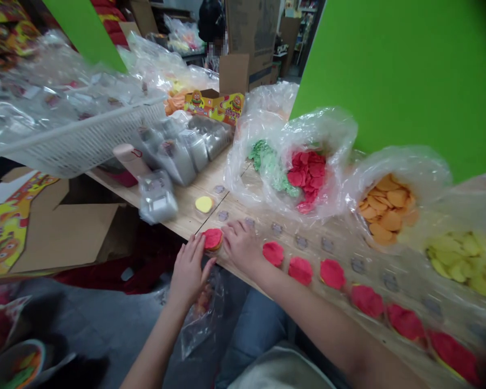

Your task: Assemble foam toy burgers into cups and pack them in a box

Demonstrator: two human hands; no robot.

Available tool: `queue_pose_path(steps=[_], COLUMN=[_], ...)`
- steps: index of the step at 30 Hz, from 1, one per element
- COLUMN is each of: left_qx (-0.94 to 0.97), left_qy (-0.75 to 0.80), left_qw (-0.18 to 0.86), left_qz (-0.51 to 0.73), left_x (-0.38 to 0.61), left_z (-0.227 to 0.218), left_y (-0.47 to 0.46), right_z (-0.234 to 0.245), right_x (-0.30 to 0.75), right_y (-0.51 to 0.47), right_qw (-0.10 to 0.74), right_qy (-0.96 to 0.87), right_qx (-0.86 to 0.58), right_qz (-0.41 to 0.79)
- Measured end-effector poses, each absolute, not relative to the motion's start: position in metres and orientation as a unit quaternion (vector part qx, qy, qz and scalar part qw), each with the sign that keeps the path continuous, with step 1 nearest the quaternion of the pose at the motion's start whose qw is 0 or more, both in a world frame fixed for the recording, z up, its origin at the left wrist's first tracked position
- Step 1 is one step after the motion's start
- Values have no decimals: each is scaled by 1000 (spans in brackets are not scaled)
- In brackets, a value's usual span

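A stack of thin soft pieces with a red sheet on top (213, 238) lies at the near table edge between my hands. My left hand (188, 267) rests against its left side, fingers stretched and thumb apart. My right hand (243, 246) lies at its right side, fingers extended along the tabletop; its thumb is hidden. Just beyond them, a yellow round piece (204, 204) sits in a small clear plastic tray. Rightward along the table runs a row of similar red-topped stacks, the nearest red-topped stack (272, 253) close to my right forearm.
Open plastic bags hold green pieces (267, 165), red pieces (308, 175), orange pieces (389, 205) and yellow-green pieces (464, 256). Clear containers (178, 156), a pink bottle (129, 160) and a white basket (76, 138) stand left. An open carton (76, 232) is below; a person is behind.
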State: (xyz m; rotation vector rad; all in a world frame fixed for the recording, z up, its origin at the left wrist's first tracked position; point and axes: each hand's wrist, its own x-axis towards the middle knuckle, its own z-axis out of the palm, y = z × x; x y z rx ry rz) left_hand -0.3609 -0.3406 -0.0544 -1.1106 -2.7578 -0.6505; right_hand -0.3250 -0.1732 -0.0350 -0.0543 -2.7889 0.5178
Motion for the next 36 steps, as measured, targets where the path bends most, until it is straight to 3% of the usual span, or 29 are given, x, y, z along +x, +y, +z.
queue_pose_path(steps=[4,10,14,18,27,30,32,36], left_qx=[-396,-441,-448,-453,-431,-405,-354,-215], left_qy=[-909,-885,-874,-862,-833,-818,-794,-604], left_qw=[66,120,161,182,188,110,-3,-319], left_qz=[-114,-87,-99,-136,-293,-393,-494,-698], left_x=[-356,-363,-376,-377,-365,-362,-360,-355], left_z=[-59,-65,-79,-78,-29,-10,4,26], left_y=[-340,-346,-350,-352,-305,-264,-229,-160], right_z=[-42,-24,-1,-1,-35,-20,-4,26], right_x=[-312,-306,-302,-300,-298,-297,-296,-286], right_y=[-180,-163,-73,32,66,74,73,39], right_qw=[127,144,165,85,44,59,79,142], right_qy=[-983,-981,-973,-967,-972,-963,-951,-832], right_qx=[4,31,-101,-234,-194,-194,-202,-173], right_qz=[131,126,123,61,121,180,218,507])
